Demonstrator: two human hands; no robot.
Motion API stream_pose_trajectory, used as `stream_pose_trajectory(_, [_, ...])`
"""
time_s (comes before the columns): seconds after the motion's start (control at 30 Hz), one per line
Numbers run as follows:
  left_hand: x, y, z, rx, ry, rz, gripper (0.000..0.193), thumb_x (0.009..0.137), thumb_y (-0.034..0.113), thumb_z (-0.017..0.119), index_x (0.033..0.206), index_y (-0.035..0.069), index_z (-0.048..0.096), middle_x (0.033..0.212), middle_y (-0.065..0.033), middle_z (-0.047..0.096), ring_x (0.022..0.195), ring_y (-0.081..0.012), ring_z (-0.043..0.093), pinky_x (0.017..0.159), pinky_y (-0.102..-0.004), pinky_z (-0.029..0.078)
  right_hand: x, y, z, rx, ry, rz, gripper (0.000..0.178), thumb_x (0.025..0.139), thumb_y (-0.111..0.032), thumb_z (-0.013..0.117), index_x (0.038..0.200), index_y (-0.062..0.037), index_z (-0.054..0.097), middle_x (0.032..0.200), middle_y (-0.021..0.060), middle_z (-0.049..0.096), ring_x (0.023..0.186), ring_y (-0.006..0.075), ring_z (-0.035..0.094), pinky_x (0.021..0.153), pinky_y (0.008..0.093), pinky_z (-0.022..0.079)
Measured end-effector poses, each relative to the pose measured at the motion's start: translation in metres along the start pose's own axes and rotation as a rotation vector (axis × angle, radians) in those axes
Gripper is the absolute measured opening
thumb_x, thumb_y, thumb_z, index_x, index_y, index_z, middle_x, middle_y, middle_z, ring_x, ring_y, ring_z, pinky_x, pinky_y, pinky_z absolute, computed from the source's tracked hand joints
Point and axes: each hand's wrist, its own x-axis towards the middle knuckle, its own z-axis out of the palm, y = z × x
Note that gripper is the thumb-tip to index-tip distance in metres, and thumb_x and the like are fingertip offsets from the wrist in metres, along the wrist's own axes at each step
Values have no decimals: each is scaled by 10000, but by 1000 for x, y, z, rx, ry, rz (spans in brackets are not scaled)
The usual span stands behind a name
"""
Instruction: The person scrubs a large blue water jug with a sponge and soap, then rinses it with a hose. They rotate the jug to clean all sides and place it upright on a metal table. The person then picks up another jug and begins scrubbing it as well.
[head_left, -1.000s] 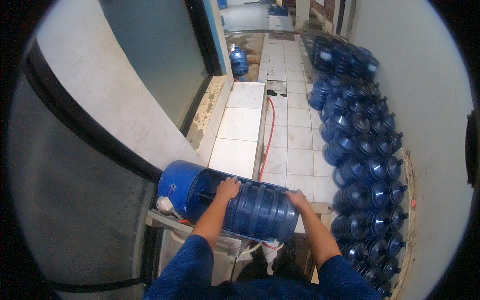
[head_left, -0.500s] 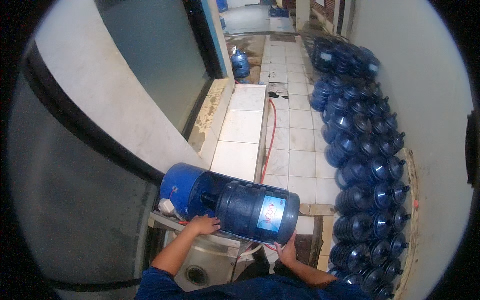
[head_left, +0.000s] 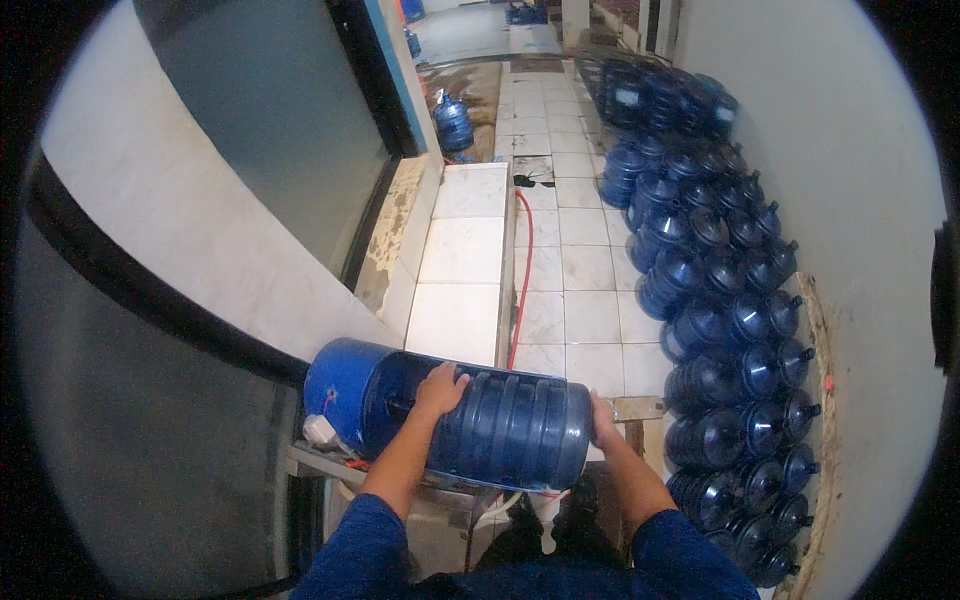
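Observation:
A big blue water jug point(head_left: 510, 425) lies on its side in a blue holder, its neck end inside a blue plastic drum point(head_left: 345, 390) on the left. My left hand point(head_left: 440, 392) grips the top of the jug near its shoulder, fingers bent over the ribs. At the other end my right hand point(head_left: 604, 422) presses round the rim of the jug's base, with its fingertips partly hidden behind it. No label shows on the side of the jug facing up.
Many upright blue jugs point(head_left: 700, 330) stand in rows along the right wall. A red hose point(head_left: 524, 270) runs over the tiled floor beside a white tiled ledge point(head_left: 460, 250). Farther off stands a single jug point(head_left: 453, 125). Below the drum is a metal frame point(head_left: 320, 455).
The jug has rolled about its length, so its label is out of sight. My left hand has moved up onto the jug's top, and my right hand has risen along its base.

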Motion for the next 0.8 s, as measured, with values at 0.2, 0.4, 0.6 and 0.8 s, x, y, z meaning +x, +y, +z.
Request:
stream_pose_trajectory(0.2, [-20,-26,-3,-9,-11,92,703,1014,442,526,1545,16,351,1604,-211,353,1474,-366,358,1188,-445,349,-75,54,8,-270,56,250,625,1023,-599,446,1209,-46,668,1087,100,717,911,252,688,758,375,575])
stream_pose_trajectory(0.4, [-117,-11,-50,39,-201,67,773,1009,458,531,1610,81,223,1654,-220,235,1491,-381,326,1189,-466,344,-151,45,37,-845,464,30,510,1021,-499,542,1029,-9,685,999,173,709,969,298,673,841,435,535])
stream_pose_trajectory(0.6, [-87,-15,-13,90,-34,36,771,1007,509,502,1626,166,196,1682,-192,160,1439,-465,381,1171,-505,363,-85,-23,92,-901,482,-277,1031,839,-547,752,1557,25,284,1290,289,600,1173,385,613,1019,417,489])
stream_pose_trajectory(0.8, [5,3,3,19,0,-87,586,1019,478,478,1483,119,483,1482,-209,491,1290,-469,521,1099,-536,428,10,-83,65,-568,202,430,812,826,-477,750,1343,107,525,1161,218,691,946,349,714,840,528,570])
